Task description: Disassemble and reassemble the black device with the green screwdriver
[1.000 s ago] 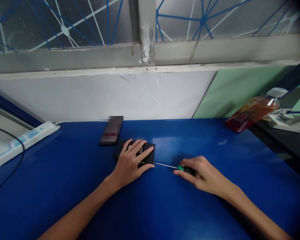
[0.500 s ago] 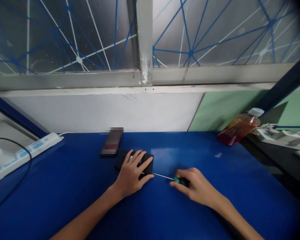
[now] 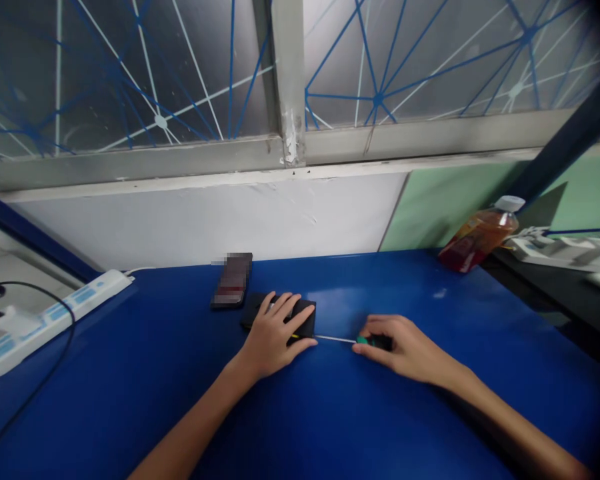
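My left hand point(image 3: 273, 339) lies palm down, fingers splayed apart, across the black box point(image 3: 308, 325) in front of me on the blue table point(image 3: 375, 420), covering most of its top; a pale patch and a sliver of yellow peek out between fingers. My right hand point(image 3: 400, 343) is wrapped around the screwdriver point(image 3: 362, 341), hiding much of the green-and-black handle. The thin shaft reaches the box's near right corner, but whether the tip is in or merely against it, I can't make out! Just beyond the box sits a phone point(image 3: 233, 281), its screen blurred into blocks. The power strip point(image 3: 100, 288) runs off the left edge. Over right, a capped clear bottle point(image 3: 480, 239) holds reddish-amber liquid.
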Available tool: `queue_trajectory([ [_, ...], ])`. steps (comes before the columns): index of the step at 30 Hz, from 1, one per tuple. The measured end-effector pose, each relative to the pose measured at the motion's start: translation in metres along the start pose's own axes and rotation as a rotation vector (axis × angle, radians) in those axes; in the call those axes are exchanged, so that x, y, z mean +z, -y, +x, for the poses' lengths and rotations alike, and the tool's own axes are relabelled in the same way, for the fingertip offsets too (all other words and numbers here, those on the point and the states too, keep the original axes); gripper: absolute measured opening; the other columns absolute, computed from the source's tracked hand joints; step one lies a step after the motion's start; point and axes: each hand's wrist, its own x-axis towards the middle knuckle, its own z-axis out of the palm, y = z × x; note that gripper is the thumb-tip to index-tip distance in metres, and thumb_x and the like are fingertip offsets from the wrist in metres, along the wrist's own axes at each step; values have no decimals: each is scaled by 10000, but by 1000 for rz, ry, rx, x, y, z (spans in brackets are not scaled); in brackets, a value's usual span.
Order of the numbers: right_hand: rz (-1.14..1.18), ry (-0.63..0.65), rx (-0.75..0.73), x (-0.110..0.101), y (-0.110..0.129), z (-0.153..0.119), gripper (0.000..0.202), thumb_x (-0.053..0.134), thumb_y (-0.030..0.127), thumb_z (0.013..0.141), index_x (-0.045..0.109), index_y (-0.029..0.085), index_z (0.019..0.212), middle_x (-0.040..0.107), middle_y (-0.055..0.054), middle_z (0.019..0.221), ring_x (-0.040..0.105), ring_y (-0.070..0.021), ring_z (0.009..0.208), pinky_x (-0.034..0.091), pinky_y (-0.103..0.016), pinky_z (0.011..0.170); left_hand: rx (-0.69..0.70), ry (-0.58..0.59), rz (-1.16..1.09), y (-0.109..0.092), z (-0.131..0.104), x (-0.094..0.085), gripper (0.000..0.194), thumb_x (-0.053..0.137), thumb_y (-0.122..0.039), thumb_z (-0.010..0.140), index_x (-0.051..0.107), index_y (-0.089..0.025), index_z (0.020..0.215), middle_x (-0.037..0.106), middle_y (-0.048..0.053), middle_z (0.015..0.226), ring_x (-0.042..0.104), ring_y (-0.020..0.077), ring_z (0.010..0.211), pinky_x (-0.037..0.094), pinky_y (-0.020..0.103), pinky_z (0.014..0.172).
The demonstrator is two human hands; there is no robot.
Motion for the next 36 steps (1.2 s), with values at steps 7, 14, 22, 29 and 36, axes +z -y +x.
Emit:
queue_trajectory([
  [7, 57, -26, -17, -8, -8, 5, 441, 558, 563, 881, 645, 168, 705, 621, -20, 693, 532, -138, 615, 353, -258, 574, 46, 10, 13, 1, 0, -4, 518, 535, -468, 937, 479, -243, 1400, 530, 141, 1368, 459, 323, 1293, 309, 603, 1090],
  [14, -107, -200, 56, -6, -22, 7, 450, 436, 543, 950, 621, 174, 769, 593, -6, 612, 499, -130, 549, 302, -261, 553, 65, -2, 10, 5, 2, -3, 525, 543, -479, 927, 485, -244, 1393, 547, 137, 1338, 486, 324, 1255, 337, 589, 1066],
  [22, -343, -246, -6, 11, -26, 14, 476, 401, 526, 962, 615, 178, 717, 614, -35, 605, 524, -140, 536, 246, -269, 536, 83, 11, 18, 9, 3, -4, 586, 540, -544, 909, 475, -216, 1391, 567, 140, 1332, 520, 309, 1227, 364, 554, 1050],
  [29, -383, -240, -33, 14, -29, 17, 491, 382, 524, 965, 594, 181, 684, 619, -41, 597, 533, -140, 530, 238, -268, 536, 91, -22, -1, 8, 5, 0, 564, 557, -528, 902, 502, -211, 1365, 573, 145, 1332, 522, 306, 1232, 356, 551, 1049],
  [36, -337, -220, -22, 11, -29, 21, 481, 395, 512, 960, 613, 179, 690, 602, -31, 568, 519, -139, 507, 258, -259, 528, 63, -100, -60, 10, 8, 7, 575, 614, -536, 852, 543, -230, 1334, 604, 127, 1303, 559, 305, 1190, 374, 556, 1027],
])
